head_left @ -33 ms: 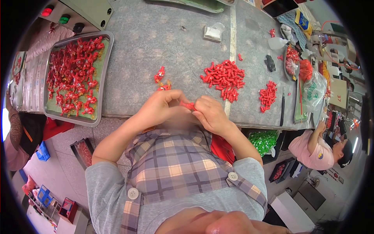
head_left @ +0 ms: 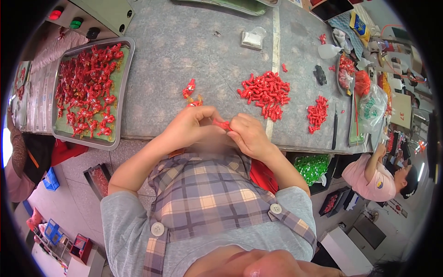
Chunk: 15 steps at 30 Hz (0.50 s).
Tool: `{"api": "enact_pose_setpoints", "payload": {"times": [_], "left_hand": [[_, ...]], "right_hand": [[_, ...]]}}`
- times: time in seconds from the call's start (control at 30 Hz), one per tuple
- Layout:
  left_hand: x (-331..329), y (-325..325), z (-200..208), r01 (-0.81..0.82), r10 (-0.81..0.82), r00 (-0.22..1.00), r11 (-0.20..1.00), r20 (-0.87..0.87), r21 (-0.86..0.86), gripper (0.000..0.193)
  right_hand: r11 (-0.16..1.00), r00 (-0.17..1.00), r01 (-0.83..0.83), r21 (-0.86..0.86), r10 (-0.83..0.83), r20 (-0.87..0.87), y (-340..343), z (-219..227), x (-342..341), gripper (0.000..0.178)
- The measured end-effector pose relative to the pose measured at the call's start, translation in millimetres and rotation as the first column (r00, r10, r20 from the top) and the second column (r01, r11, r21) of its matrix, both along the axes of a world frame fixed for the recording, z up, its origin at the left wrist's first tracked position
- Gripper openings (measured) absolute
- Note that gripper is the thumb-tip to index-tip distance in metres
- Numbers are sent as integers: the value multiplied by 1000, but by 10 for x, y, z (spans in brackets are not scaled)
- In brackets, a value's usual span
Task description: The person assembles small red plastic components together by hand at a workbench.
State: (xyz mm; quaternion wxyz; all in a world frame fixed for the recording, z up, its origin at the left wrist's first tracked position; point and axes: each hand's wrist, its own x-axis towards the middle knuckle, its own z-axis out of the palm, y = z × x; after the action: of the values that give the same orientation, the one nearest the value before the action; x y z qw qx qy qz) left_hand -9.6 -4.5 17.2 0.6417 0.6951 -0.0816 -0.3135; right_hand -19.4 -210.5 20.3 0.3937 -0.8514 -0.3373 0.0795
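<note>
Close to the table's front edge, my left hand [head_left: 193,125] and my right hand [head_left: 249,136] meet over a small red plastic piece [head_left: 222,124]. Fingers of both hands are closed on it, and they hide most of its shape. Just beyond my left hand lie a red figure part [head_left: 188,88] and a red-and-amber figure part [head_left: 196,101]. Past my right hand spreads a pile of small red plastic pieces [head_left: 265,91]. A smaller pile of red pieces [head_left: 317,115] lies farther right.
At the left, a metal tray [head_left: 125,87] holds many red figures. A black-handled thin tool [head_left: 335,129] lies near the right edge, with a dark lump [head_left: 320,75] beyond it. A small white box [head_left: 252,39] stands farther back. One co-worker [head_left: 373,177] is at the right.
</note>
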Motion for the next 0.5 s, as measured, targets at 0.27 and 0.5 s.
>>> {"api": "enact_pose_setpoints", "payload": {"times": [0.27,0.5], "left_hand": [[19,-15,-58,-21,16,998,996,-66,-81,11],[35,-23,-37,-26,14,994,994,-113,-103,11]], "right_hand": [[996,997,28,89,-21,-75,14,-30,13,20],[996,996,26,90,-18,-91,11,-16,12,21]]}}
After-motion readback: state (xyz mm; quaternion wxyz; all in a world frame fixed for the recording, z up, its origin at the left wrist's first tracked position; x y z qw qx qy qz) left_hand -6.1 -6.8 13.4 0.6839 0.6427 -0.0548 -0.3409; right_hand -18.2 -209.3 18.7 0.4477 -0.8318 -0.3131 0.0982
